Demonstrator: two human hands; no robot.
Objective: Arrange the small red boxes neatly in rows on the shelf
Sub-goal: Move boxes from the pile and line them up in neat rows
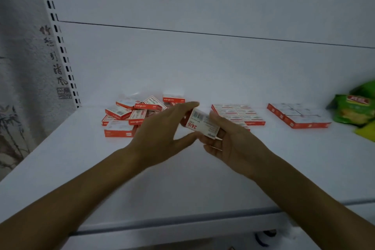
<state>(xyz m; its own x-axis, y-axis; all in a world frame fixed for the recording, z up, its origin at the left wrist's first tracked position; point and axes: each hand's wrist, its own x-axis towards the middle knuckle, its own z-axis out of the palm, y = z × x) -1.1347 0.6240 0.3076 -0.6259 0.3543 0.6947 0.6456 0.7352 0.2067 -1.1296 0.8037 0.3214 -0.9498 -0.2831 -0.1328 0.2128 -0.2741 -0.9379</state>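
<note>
The white shelf (182, 178) carries everything, with a slotted upright at its left rear corner and a plain back panel behind. On it, towards the back, lie 2 tidy blocks of the small red boxes, laid flat and edge to edge with white faces up: the right block (298, 116) near some green snack packets (353, 109), and the middle block (239, 113) just behind the hands. To the left sits a loose pile (129, 115) of the same boxes, tilted and overlapping at all angles, so much of the sorting is not yet done. The left hand (160, 130) and the right hand (229, 142) are together above the shelf, both clamped on 1 held box (200, 126), its barcoded white face up and the box slanted. The step in hand looks like orienting this box for the middle block. To do it well, I would turn it until its print and red edge match its neighbours, lower it flat, then slide it flush against the block's near edge with light fingertip pressure, so that the boxes already set do not shift.
</note>
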